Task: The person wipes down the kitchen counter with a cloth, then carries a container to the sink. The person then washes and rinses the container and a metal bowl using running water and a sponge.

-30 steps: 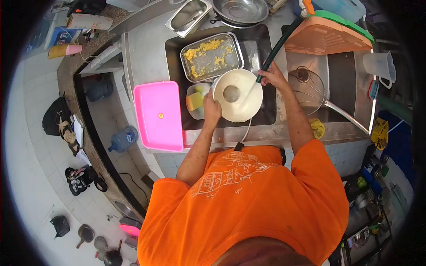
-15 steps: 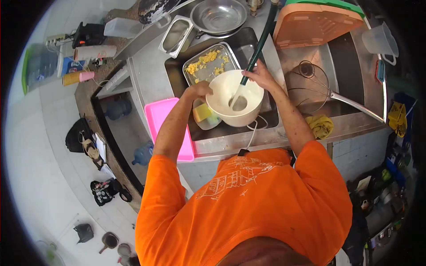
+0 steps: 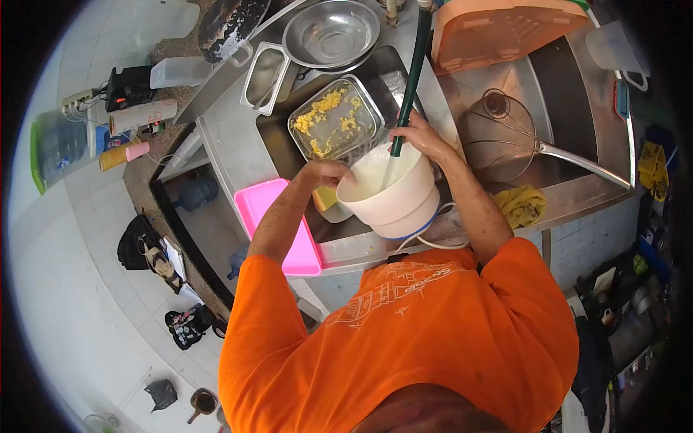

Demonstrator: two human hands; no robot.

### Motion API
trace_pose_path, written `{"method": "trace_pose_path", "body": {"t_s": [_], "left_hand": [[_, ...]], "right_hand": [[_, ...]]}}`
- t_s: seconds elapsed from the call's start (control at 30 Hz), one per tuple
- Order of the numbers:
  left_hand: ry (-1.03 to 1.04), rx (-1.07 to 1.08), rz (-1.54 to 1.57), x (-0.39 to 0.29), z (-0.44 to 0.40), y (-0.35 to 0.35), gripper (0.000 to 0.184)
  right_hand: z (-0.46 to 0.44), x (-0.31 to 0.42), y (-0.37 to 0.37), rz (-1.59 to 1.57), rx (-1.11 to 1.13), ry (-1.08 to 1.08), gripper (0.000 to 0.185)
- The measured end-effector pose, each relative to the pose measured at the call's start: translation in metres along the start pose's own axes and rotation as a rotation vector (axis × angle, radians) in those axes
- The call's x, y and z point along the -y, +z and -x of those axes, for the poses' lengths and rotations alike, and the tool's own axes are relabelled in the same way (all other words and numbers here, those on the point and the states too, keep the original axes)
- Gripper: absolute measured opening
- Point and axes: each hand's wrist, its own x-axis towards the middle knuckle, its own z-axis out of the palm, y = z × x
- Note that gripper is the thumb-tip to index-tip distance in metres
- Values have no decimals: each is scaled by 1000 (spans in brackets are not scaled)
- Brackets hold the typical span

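Pinching a dark green hose (image 3: 413, 83) between thumb and fingers, the right hand (image 3: 422, 137) holds its end over the mouth of a corded cream pot (image 3: 395, 202), and a pale stream runs down inside. The left hand (image 3: 330, 173) has its fingers bent at the opposite side of the pot's rim (how its thumb lies, I cannot tell). The pot, ringed in blue near its base, is tilted, with its mouth toward the sink and its base toward the orange T-shirt (image 3: 426, 325); a white cord (image 3: 446, 246) loops beside the base

Beyond the pot and to its left, a rectangular metal tray (image 3: 333, 148) with yellow crumbs (image 3: 328, 102) sits in the sink (image 3: 278, 148). Just left of the pot is a yellow sponge (image 3: 326, 196), partly hidden by the left hand, and farther left a pink tray (image 3: 261, 193) lies partly under the left forearm. Well beyond the pot stand a steel bowl (image 3: 332, 35) and a narrow steel pan (image 3: 264, 76). To its right are a crumpled yellow cloth (image 3: 521, 207) and, farther off, a long-handled wire strainer (image 3: 498, 137); an orange crate (image 3: 505, 36) leans beyond them
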Motion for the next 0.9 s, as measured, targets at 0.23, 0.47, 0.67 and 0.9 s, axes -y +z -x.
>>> {"method": "trace_pose_path", "body": {"t_s": [0.23,0.47,0.67,0.9], "left_hand": [[-55,250,202,29,-36,9,43],[117,-39,-155,38,-22,-13,38],[392,-383,-17,43,54,35,37],[565,-673,209,83,52,72,29]], "right_hand": [[8,20,17,67,-126,93,47],[5,14,11,7,-105,46,40],[-9,-3,18,-102,13,-174,36],[-10,-15,14,151,-120,-226,44]]}}
